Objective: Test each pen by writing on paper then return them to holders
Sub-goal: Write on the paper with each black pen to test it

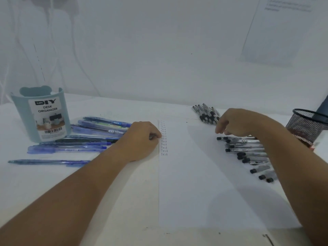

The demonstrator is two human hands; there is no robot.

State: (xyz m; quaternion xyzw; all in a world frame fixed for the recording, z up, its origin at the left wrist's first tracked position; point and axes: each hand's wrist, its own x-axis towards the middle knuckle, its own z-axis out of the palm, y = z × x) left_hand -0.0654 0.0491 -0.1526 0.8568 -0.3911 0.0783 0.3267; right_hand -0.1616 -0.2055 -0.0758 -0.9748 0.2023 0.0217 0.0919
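A white sheet of paper (204, 174) lies in the middle of the table, with a column of small "Test" words (163, 139) down its left edge. My left hand (142, 137) rests at that edge with curled fingers, holding nothing I can see. My right hand (236, 124) hovers with fingers pointing down over a row of black-capped pens (248, 150) on the paper's right side. Several blue pens (85, 139) lie at the left beside a pale blue desk organizer (40, 114). A black mesh holder (307, 126) stands at the far right.
A second bunch of black-grip pens (206, 113) lies behind the paper near the back edge of the table. One blue pen (48, 162) lies alone at the front left. A white wall rises behind the table.
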